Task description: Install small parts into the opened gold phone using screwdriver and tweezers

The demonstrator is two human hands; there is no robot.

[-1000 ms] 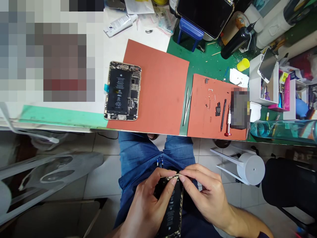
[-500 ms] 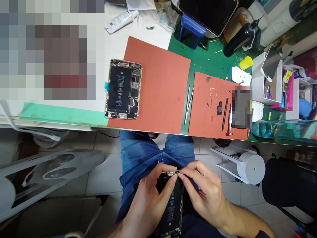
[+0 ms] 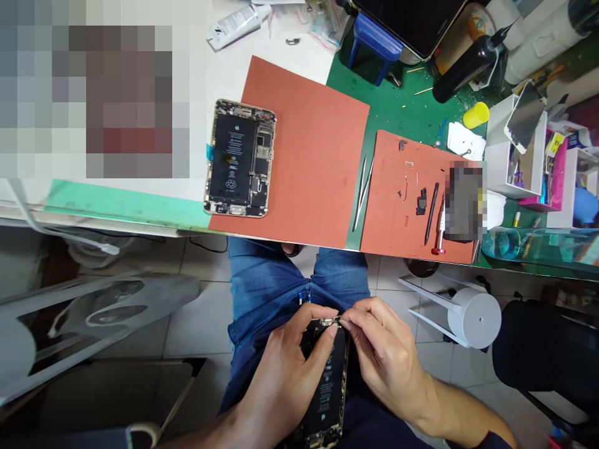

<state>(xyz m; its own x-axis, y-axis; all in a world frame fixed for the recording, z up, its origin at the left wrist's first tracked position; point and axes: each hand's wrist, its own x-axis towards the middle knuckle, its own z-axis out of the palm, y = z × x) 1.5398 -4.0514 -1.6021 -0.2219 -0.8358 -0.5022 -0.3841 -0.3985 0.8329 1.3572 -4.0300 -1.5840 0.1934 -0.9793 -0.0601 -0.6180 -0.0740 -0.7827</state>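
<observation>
Black battery and bare metal edging show on the opened phone (image 3: 327, 386), which is held upright over the person's lap, below the bench edge, against blue jeans (image 3: 262, 280). The left hand (image 3: 285, 358) wraps its near-left side, pinching the upper end between thumb and forefinger. The right hand (image 3: 390, 343) meets it at the upper right corner, thumb and forefinger drawn together, other fingers curled; whether they grip a tiny part there, I cannot tell at this size.

On the bench, a second phone (image 3: 231, 156), also open, lies partly on the large red-brown mat (image 3: 318, 149). Metal tweezers (image 3: 359, 215) lie on the green strip between that mat and the smaller mat (image 3: 388, 206). The smaller one bears a black component (image 3: 422, 202), a dark slim tool (image 3: 431, 215) and a red-ended screwdriver (image 3: 441, 227).
</observation>
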